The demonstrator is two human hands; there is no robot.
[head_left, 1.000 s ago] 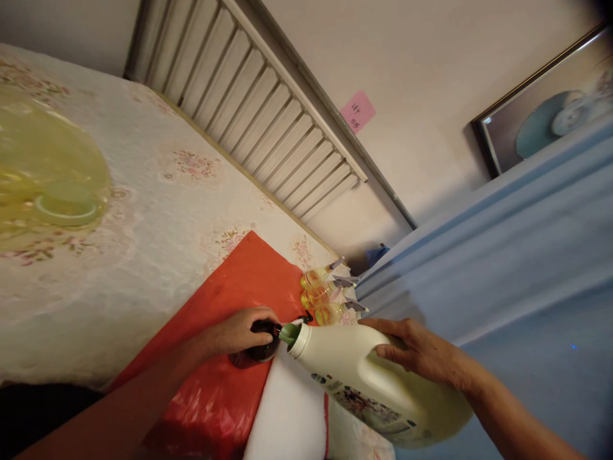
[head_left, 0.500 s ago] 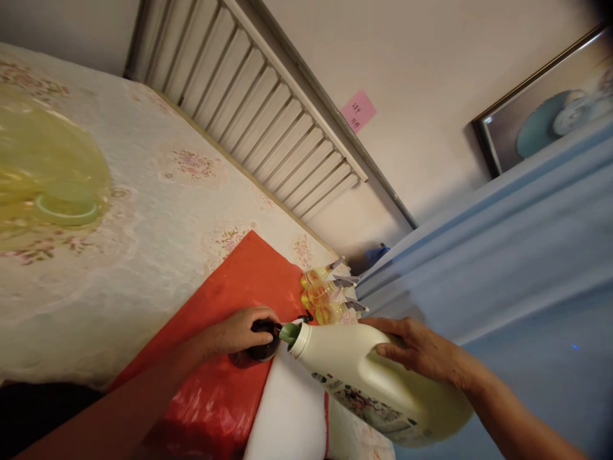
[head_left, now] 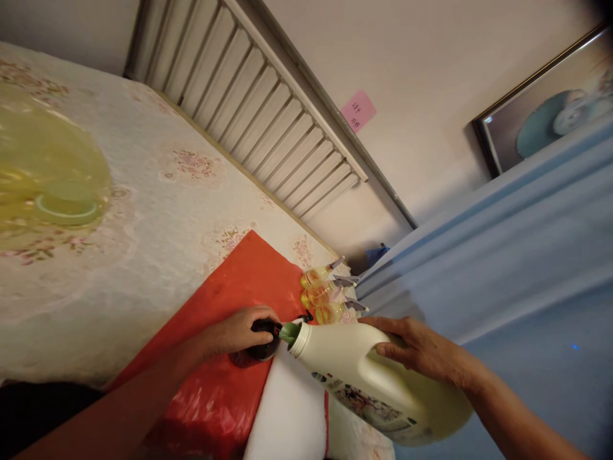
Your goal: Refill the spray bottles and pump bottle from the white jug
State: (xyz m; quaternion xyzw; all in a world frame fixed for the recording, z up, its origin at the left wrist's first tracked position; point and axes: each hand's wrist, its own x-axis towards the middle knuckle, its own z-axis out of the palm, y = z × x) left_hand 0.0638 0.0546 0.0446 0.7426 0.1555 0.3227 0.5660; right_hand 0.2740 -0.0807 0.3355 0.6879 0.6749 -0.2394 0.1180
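Observation:
My left hand (head_left: 246,331) is wrapped round a small dark bottle (head_left: 265,350) that stands on a red sheet (head_left: 211,390). Through its handle my right hand (head_left: 414,350) grips a large cream-coloured detergent jug (head_left: 345,348), tilted with its mouth toward the left. The jug's green spout (head_left: 290,332) meets the neck of the dark bottle. Whether liquid is flowing cannot be made out. Just beyond the spout lies a small black pump top (head_left: 306,317), partly hidden. Behind it stand several clear spray bottles (head_left: 318,295) with yellow liquid and grey triggers.
A transparent yellow container (head_left: 52,160) rests at the left on the flowered tablecloth (head_left: 158,217). White padding (head_left: 287,409) lies beside the red sheet. A white radiator (head_left: 258,108) runs along the wall, and a blue curtain (head_left: 517,275) hangs on the right.

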